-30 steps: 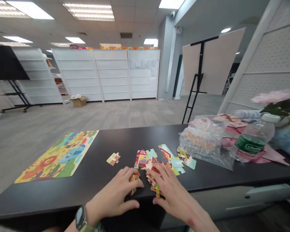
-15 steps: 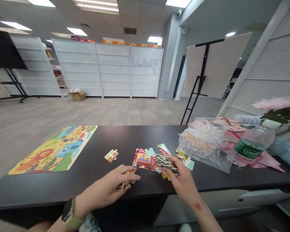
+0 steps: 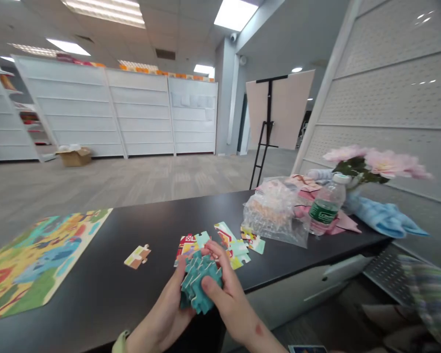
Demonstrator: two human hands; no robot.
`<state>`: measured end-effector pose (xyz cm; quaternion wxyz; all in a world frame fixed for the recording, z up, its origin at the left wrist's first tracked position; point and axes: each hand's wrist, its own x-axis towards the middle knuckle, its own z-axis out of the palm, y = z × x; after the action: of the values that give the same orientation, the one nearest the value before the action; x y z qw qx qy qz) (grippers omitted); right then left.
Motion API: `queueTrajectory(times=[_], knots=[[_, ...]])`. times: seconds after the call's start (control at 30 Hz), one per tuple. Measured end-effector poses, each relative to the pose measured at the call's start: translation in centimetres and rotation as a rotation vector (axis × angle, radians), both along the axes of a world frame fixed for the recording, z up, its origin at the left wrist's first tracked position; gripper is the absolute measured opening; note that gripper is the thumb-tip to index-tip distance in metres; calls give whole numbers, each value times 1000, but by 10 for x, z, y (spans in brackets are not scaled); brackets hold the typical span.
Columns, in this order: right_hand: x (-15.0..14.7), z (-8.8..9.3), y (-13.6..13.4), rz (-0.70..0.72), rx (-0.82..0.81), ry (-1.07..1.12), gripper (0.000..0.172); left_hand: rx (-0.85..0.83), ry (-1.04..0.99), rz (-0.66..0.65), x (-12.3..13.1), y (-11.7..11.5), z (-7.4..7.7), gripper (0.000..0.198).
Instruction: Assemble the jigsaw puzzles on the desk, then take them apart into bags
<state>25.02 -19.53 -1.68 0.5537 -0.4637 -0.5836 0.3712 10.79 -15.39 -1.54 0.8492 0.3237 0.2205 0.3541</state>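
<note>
A stack of jigsaw puzzle pieces (image 3: 200,282) with teal backs is held between my two hands, over the front edge of the dark table. My left hand (image 3: 171,304) cups the stack from the left and below. My right hand (image 3: 231,296) grips its right side, thumb pressed on the teal face and fingers around the far side. Just beyond my hands lie some red and teal puzzle pieces (image 3: 185,243), partly hidden, and light green pieces (image 3: 238,252). A yellow-and-teal piece (image 3: 256,241) is farther right. One brown-and-cream puzzle piece (image 3: 137,257) lies alone to the left.
A colourful animal picture sheet (image 3: 64,262) covers the table's left part. At the right stand a crumpled clear plastic bag (image 3: 275,211), a green-labelled bottle (image 3: 325,208), pink flowers (image 3: 385,163) and blue cloth (image 3: 382,218). An easel (image 3: 266,122) stands behind the table.
My hands have come together. The stacks they held apart are now one bundle with teal backs showing. The view has turned right, and light green pieces show where my right hand was.
</note>
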Motion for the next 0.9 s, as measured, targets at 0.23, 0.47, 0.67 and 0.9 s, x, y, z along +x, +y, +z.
queueTrajectory(times=[0.23,0.47,0.67,0.9], knots=[[14,21,1,261,-144,26,63,-167,29,-26,-2,0,-10,82],[27,48,-12,-172,13,-178,49,-96,147,155,46,14,28,75],[120,56,-16,-781,443,98,67,726,420,443,153,33,40,54],[228,29,-23,-1095,536,196,54,1280,776,379,250,44,28,26]])
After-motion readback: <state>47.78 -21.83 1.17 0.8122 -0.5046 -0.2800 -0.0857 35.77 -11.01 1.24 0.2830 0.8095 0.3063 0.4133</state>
